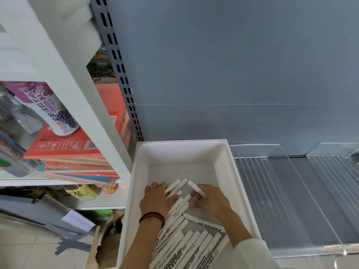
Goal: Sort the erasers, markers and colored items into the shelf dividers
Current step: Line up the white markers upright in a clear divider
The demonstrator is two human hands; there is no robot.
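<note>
A white plastic bin [180,150] stands on the grey shelf and holds several white markers [194,243] with black print. My left hand [157,199], with a dark bead bracelet at the wrist, lies over a bunch of markers [179,205] in the middle of the bin, fingers curled round them. My right hand [210,199] pinches one white marker [196,188] that points up and to the left. One more marker [204,223] lies crosswise under my right forearm.
Clear acrylic dividers [287,191] split the grey shelf [303,206] to the right of the bin. At left a white rack holds a purple juice bottle [52,111], a stack of coloured paper packs [73,152] and a torn cardboard box [104,239] below.
</note>
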